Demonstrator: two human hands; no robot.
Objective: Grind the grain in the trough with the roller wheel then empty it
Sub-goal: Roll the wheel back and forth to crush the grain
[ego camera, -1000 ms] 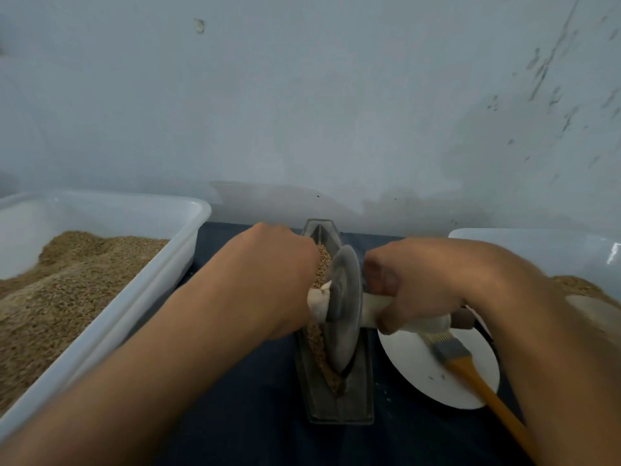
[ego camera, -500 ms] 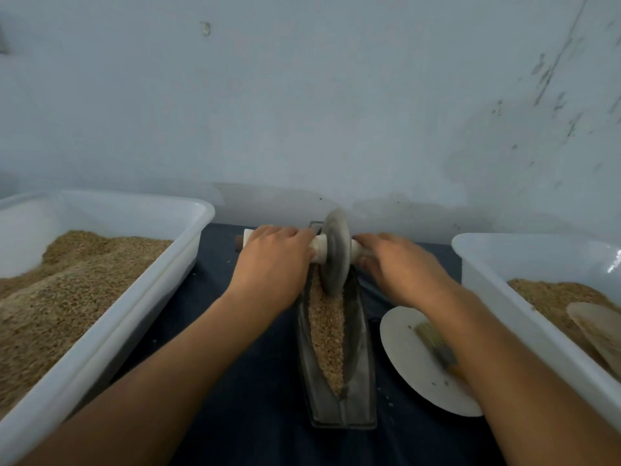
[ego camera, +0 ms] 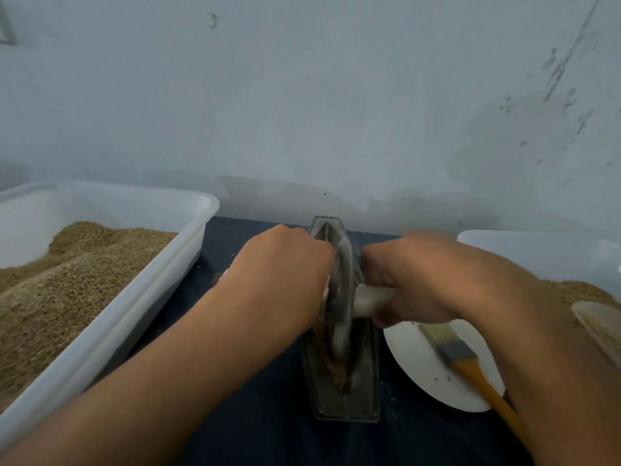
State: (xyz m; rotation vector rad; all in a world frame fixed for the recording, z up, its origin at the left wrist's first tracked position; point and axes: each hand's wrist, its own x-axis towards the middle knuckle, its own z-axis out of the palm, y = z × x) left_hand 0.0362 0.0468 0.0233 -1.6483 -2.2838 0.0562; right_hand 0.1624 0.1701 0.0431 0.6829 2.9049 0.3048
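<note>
Grey metal trough [ego camera: 346,395] sits lengthwise on dark cloth [ego camera: 262,428], betw. two white tubs. Roller wheel [ego camera: 341,297] stands upright in trough, approx. mid-length, on the grain [ego camera: 337,371]. Left hand [ego camera: 285,277] wraps left end of the axle handle [ego camera: 371,299]; right hand [ego camera: 413,284] curls round right end. Brush [ego camera: 463,361] lies on white plate [ego camera: 420,375] just right of trough.

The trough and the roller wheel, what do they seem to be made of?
The trough looks like cast metal: dull dark grey, with a flat rim and no shine. The roller wheel seems to be metal or stone, a thin matt grey disc. Its axle handle is pale and smooth, perhaps wood or plastic.
</note>
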